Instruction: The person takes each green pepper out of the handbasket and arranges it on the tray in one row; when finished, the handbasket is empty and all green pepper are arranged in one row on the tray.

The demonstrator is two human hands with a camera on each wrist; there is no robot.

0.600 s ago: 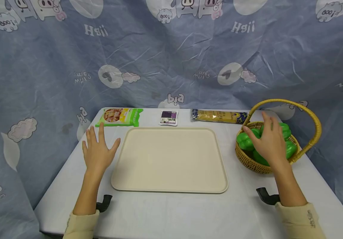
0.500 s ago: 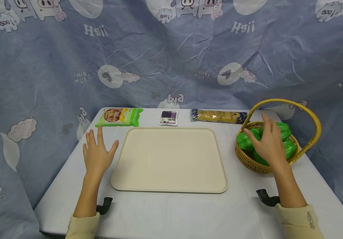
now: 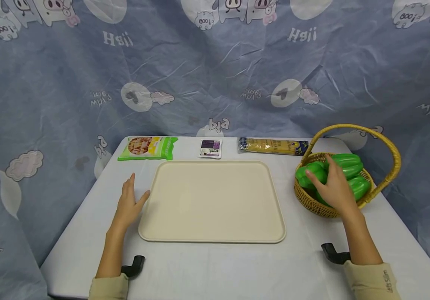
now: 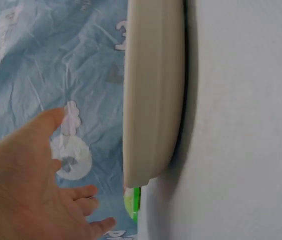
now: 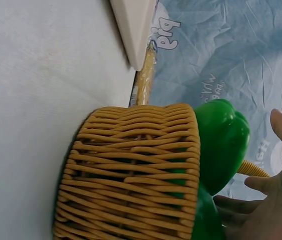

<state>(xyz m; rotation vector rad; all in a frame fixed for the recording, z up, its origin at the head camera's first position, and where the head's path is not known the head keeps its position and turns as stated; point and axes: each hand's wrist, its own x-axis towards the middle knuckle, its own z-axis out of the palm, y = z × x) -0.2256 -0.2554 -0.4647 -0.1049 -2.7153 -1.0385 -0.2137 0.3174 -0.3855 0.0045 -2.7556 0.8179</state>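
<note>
Peppers [image 5: 221,145] glossy, smooth; basket [image 5: 131,165] rough, woven; tray [image 3: 212,204] smooth, matt, plastic-looking; backdrop [image 3: 200,62] creased, cloth-like; long packet [image 3: 271,146] shiny film.

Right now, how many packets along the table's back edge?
3: green packet left, small white packet middle, long yellow packet right, near the basket. Any behind the basket could be hidden.

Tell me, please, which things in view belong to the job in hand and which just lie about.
Probably in the job:
green peppers, by the right hand
wicker basket holding them
tray, by the left hand

Apparently lying about:
green packet
purple-labelled packet
yellow packet
</note>
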